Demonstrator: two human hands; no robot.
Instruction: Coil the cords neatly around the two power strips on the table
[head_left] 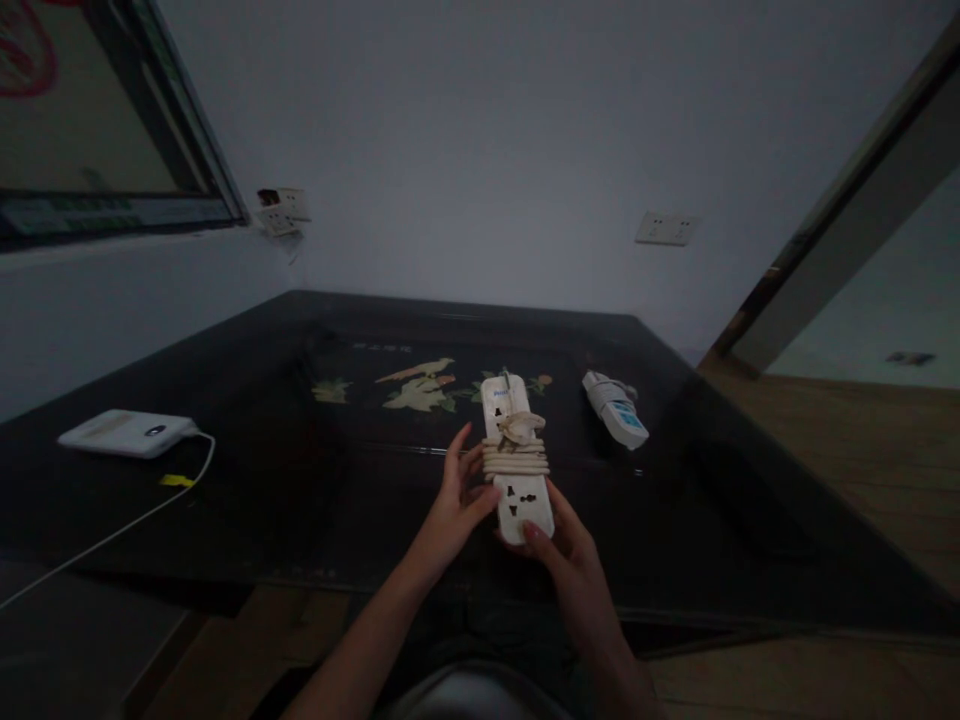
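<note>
A white power strip with its cord wound several times round its middle is held up over the dark table's front part. The plug end of the cord lies over the upper side of the strip. My right hand grips the lower end, thumb on top and fingers beneath. At the strip's left side is my left hand, its thumb against the strip's edge by the cord and its index finger raised. A second white power strip, also wrapped in its cord, lies on the table to the right.
On the black table with a bird-and-flower picture, a white device with a cable lies at the left beside a yellow tag. Wall sockets are behind. A dark flat object lies at the right.
</note>
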